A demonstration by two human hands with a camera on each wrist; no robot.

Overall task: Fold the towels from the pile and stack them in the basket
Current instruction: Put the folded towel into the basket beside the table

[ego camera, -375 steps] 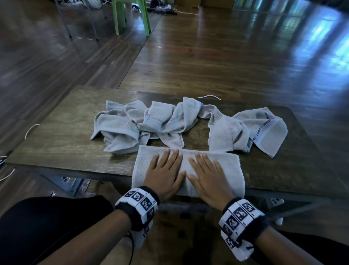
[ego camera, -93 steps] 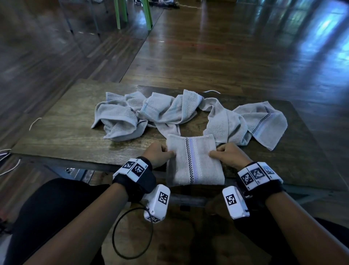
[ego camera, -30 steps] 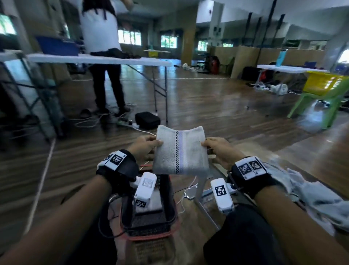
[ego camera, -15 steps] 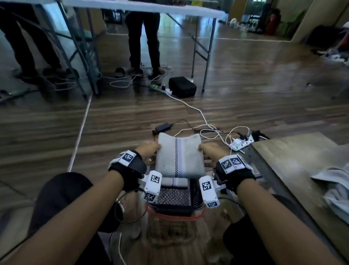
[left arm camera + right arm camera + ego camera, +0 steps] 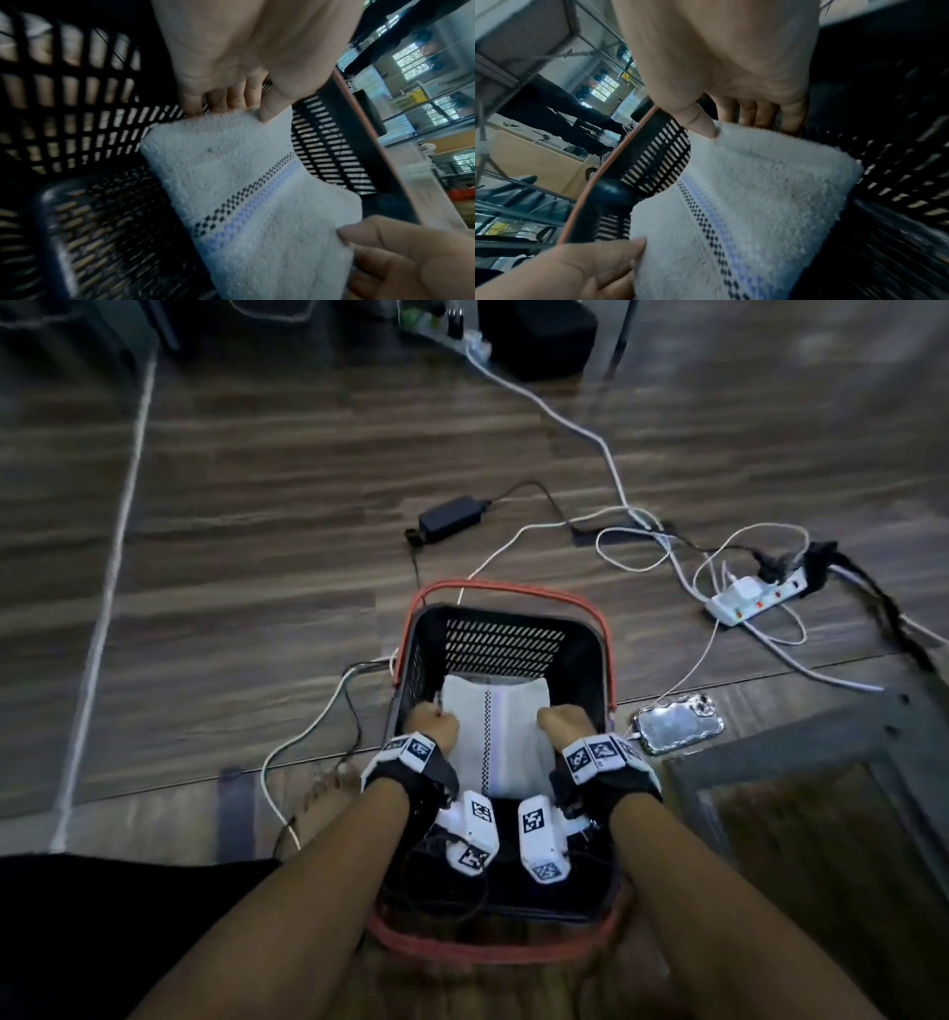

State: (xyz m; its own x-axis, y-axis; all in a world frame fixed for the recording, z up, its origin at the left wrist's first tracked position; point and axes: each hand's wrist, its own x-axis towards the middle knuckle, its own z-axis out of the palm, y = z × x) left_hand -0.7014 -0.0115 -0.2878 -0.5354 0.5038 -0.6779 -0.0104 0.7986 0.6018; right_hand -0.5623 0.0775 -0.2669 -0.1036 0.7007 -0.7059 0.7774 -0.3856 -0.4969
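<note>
While both hands (image 5: 495, 726) pinch the folded towel (image 5: 493, 737) inside the basket (image 5: 506, 636) — not yet released — more folding presumably remains.

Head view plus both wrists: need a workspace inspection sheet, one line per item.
Surface: wooden floor; table corner at right.
Job's things: folded towel down inside the black basket with red handles; whether it rests on the bottom cannot be told.
Clutter: phone on the floor right of the basket.
Grippers: left hand and right hand each pinch a towel edge, thumb on top, fingers beneath.
Cables: white cable, power strip, black adapter, loops beside the basket.
Surroundings: table legs and another person's legs in the wrist views.
</note>
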